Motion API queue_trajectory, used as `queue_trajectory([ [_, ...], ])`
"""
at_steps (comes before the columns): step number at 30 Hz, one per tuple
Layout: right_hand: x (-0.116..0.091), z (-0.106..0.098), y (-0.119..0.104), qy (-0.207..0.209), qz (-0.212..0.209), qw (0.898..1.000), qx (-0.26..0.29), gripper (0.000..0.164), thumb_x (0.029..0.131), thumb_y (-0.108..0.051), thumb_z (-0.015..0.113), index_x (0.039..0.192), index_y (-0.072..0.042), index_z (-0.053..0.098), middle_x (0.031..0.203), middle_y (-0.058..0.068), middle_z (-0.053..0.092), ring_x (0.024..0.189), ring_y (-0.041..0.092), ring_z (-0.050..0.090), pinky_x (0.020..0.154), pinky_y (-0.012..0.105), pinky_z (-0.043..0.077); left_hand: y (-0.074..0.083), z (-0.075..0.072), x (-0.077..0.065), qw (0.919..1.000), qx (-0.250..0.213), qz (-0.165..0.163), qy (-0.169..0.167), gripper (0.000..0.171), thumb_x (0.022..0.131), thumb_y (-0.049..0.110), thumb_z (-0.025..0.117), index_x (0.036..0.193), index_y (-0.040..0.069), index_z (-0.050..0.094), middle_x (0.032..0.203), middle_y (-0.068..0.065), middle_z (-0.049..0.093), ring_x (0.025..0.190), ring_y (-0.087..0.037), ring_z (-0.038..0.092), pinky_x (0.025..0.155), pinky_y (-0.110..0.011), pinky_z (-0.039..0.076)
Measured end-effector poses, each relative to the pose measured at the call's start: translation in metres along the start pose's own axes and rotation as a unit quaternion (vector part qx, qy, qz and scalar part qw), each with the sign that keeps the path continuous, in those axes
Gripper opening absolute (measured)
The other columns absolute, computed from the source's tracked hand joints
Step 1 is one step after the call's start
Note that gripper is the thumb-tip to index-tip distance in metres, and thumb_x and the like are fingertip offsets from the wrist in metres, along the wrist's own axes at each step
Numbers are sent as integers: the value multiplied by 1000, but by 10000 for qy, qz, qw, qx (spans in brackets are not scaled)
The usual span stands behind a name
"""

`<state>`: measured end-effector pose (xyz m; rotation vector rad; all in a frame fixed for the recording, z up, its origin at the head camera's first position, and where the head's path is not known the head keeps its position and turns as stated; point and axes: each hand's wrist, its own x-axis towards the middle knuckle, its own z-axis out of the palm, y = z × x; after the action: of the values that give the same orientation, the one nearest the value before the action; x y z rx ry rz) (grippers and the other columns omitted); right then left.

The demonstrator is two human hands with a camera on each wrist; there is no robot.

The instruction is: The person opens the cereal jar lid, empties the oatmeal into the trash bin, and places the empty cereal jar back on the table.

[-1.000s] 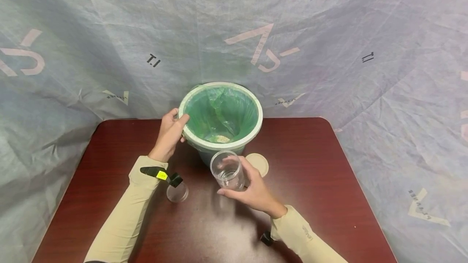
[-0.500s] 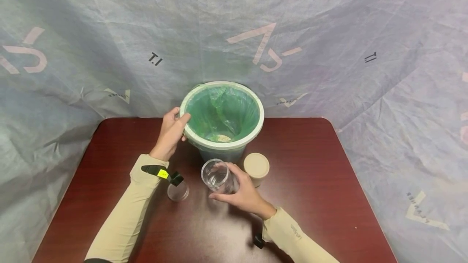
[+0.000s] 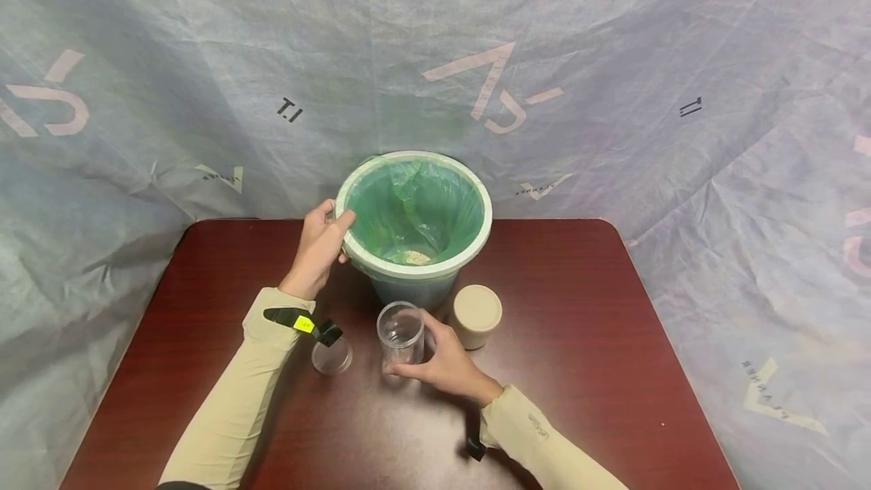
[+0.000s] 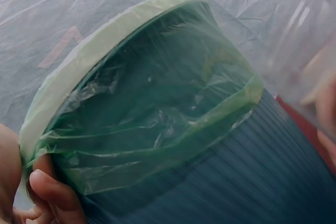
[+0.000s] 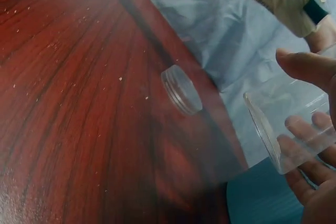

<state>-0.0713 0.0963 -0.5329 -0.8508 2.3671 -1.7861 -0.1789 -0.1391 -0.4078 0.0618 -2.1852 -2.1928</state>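
Bench (image 3: 585, 399): red-brown and shiny, with big wrinkly grey cloth sheets (image 3: 218, 36) around it.
Bin (image 3: 408, 274): in the head view, it is at the back part of the bench. A green bag (image 3: 381, 206) lines it, and some pale bits (image 3: 416, 257) lie at the bottom.
Left grip (image 3: 314, 252): holds the bin's rim on its left side, thumb over the edge. A hard tug there could tip the bin, I think.
Right grip (image 3: 442, 361): curls round a clear jar (image 3: 398, 346), just in front of the bin. I can't tell if the jar's bottom touches the bench. It looks smooth, so a loose hold could let it slip.
Tan tub (image 3: 476, 314): stands just beside the right grip, top on. A careless knuckle could knock it over.
Bag up close: in the left wrist view, a crinkly edge of bag crosses the bin's ribbed wall. Pulling on it could drag the bag down.
Clear lid (image 5: 181, 90): in the right wrist view, it lies on the bench, apart from the jar. A swinging sleeve could push it away.
Specks (image 5: 121, 79): dotted over the bench. They could stick to the jar if it is set on them.
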Motion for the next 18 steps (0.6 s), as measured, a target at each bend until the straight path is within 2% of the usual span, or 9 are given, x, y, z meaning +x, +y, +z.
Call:
queue_trajectory([
  [8, 3, 6, 9, -47, -10, 9991, -420, 77, 74, -23, 101, 141, -21, 62, 131, -6, 71, 125, 14, 66, 110, 34, 50, 0, -1, 0, 10000, 0, -17, 2, 13, 100, 11, 55, 108, 1, 56, 63, 3, 54, 46, -6, 47, 40, -21, 37],
  [18, 8, 13, 18, -156, 133, 9983, -539, 77, 75, -25, 100, 141, -21, 61, 131, -6, 71, 124, 13, 66, 111, 35, 49, 1, 0, -1, 10000, 23, -35, 18, 10, 100, 11, 56, 107, 4, 57, 61, 5, 53, 46, -6, 46, 41, -20, 37],
])
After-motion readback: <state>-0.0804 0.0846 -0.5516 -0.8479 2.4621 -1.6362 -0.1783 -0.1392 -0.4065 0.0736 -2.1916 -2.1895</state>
